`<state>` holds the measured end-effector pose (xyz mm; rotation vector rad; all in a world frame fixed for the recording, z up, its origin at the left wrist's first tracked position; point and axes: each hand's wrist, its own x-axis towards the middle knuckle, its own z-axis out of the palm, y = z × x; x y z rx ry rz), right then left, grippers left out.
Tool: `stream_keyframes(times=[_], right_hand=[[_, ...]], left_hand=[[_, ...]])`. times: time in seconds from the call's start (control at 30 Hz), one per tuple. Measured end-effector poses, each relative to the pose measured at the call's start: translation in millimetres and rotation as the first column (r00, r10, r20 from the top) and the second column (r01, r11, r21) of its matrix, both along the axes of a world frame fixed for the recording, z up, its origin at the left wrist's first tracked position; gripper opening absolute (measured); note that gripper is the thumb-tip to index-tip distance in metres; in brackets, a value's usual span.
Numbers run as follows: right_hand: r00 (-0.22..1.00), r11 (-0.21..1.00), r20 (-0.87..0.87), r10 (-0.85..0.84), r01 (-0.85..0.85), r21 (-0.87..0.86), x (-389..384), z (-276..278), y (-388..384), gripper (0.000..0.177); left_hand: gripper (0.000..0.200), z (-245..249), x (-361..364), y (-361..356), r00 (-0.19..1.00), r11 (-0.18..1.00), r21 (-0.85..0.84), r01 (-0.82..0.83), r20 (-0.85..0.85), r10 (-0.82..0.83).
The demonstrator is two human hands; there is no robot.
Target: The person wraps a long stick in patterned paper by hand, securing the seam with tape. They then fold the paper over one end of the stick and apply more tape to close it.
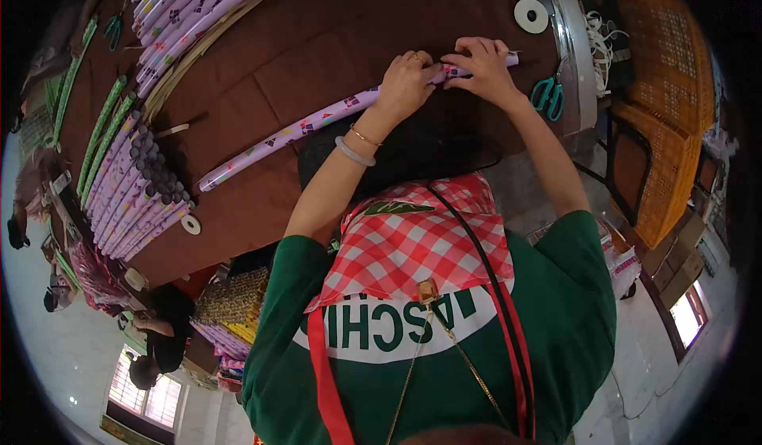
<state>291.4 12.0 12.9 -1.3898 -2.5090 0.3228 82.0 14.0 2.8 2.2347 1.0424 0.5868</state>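
A long tube wrapped in lilac patterned paper (pixel 294 131) lies slantwise across the brown table (pixel 302 56). Both my hands are closed on its right end. My left hand (pixel 406 80), with a pale bangle and a thin gold bracelet on the wrist, grips the tube from above. My right hand (pixel 482 62) pinches the paper at the very tip, touching the left hand. The end of the tube is mostly hidden under my fingers. A dark mat (pixel 413 151) lies below my forearms.
Teal scissors (pixel 548 96) and a white tape roll (pixel 530 15) lie to the right. Several wrapped tubes are stacked at the left (pixel 135 195) and top left (pixel 190 0), beside green tubes (pixel 103 127). Orange crates (pixel 663 135) stand right. Another person (pixel 159 334) sits at lower left.
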Motion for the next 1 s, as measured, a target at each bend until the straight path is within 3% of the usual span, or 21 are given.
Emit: stream_keyframes(times=[0.3,0.43,0.63,0.73,0.8,1.0], right_hand=[[0.985,0.968,0.018,0.169,-0.169,0.186,15.9,-5.2,6.7,0.041],[0.984,0.966,0.031,0.173,-0.176,0.189,17.0,-7.8,4.5,0.04],[0.986,0.954,-0.066,0.15,-0.127,0.27,22.9,-25.5,-4.8,0.037],[0.993,0.972,-0.102,0.061,-0.035,0.233,23.9,-30.7,-10.6,0.038],[0.973,0.97,-0.224,-0.049,0.1,0.222,19.3,-27.2,-11.7,0.041],[1.0,0.99,0.002,0.03,-0.03,0.137,15.5,-11.7,-5.0,0.038]], left_hand=[[0.034,-2.9,-1.9,-1.3,1.0,0.999,0.043,0.007,0.012,-0.007],[0.031,-3.6,-1.7,-0.4,1.0,0.999,0.054,0.003,0.02,-0.004],[0.029,-2.6,-1.8,0.6,0.999,1.0,-0.003,-0.011,0.031,0.011],[0.031,-5.1,-1.5,0.7,1.0,1.0,-0.006,-0.013,0.015,0.013],[0.033,-5.7,-0.2,-0.1,1.0,1.0,0.009,-0.008,-0.001,0.008],[0.032,-4.3,0.5,0.0,1.0,0.999,0.036,-0.017,-0.022,0.017]])
